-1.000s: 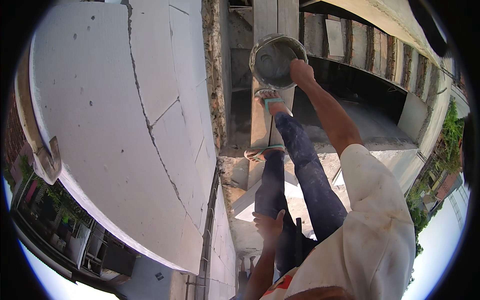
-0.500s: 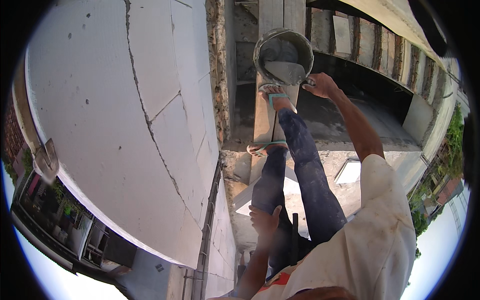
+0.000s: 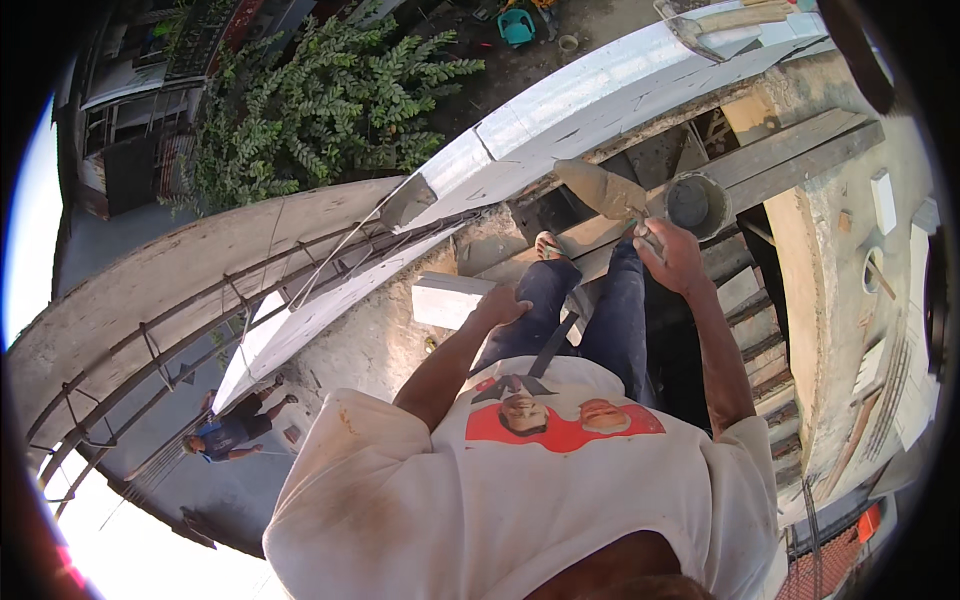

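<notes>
My right hand (image 3: pixel 672 258) is closed around the handle of a trowel (image 3: pixel 600 188). The broad, grey-brown blade is out of the bucket and points toward the white block wall (image 3: pixel 560 125). Just beyond the hand, a round mortar bucket (image 3: pixel 697 205) with grey contents stands on wooden planks (image 3: pixel 800 150). My left hand (image 3: pixel 503 306) lies on my left leg, its fingers stretched over the dark trousers and holding nothing. Close by that hand is a white block (image 3: pixel 445 300).
Steel reinforcing bars (image 3: pixel 150 345) run along a concrete beam at left. Far below, another person (image 3: pixel 235 430) is on the ground. A hammer-like tool (image 3: pixel 695 35) lies on the wall top. Dark gaps and a stepped slatted surface (image 3: pixel 760 350) lie below the planks.
The view has swung round. My right hand has lifted the trowel from the bucket toward the wall. My left hand still rests on the leg.
</notes>
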Demonstrator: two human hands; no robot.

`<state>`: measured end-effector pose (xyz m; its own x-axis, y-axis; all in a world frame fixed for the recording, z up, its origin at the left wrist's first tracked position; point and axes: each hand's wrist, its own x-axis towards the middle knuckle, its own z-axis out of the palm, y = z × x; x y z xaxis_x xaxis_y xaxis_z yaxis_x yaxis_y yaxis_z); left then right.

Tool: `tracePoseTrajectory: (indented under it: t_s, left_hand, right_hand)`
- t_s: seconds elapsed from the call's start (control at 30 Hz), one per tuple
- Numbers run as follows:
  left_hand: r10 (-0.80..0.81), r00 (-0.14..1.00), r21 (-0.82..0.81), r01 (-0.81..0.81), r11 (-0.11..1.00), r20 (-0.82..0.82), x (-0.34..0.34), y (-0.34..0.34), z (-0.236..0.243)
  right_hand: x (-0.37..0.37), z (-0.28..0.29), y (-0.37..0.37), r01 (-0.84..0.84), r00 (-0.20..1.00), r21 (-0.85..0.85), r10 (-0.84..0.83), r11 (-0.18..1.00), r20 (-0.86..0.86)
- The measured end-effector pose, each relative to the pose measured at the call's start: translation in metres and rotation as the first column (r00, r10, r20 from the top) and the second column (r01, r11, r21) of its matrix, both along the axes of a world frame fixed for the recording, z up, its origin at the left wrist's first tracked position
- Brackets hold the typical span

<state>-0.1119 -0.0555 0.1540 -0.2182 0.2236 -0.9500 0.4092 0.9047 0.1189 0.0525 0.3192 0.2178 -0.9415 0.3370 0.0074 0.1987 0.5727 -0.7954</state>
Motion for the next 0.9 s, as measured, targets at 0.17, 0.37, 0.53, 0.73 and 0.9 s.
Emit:
tracePoseTrajectory:
  t_s: [0.17,0.37,0.53,0.73,0.9]
  left_hand:
    - [0.176,0.981,0.343,-0.137,0.929,-0.085,0.017,-0.112,-0.067]
    - [0.401,0.914,0.385,-0.346,0.855,-0.068,0.011,-0.119,0.013]
    - [0.752,0.654,0.320,-0.697,0.642,-0.081,0.055,-0.182,-0.002]
    - [0.751,0.657,0.238,-0.720,0.652,-0.068,0.074,-0.216,-0.021]
    - [0.689,0.724,0.302,-0.647,0.700,-0.046,0.046,-0.198,-0.023]
  right_hand:
    - [-0.125,0.086,-0.056,-0.239,0.954,0.243,0.274,0.940,-0.121]
    - [-0.202,0.056,-0.086,-0.263,0.940,0.734,0.336,0.626,0.050]
    - [-0.176,0.050,-0.094,-0.267,0.951,0.689,0.299,0.674,0.076]
    - [-0.166,0.108,-0.151,-0.196,0.957,0.171,0.150,0.966,0.248]
    - [-0.189,0.092,-0.202,-0.264,0.917,0.141,0.203,0.954,0.345]
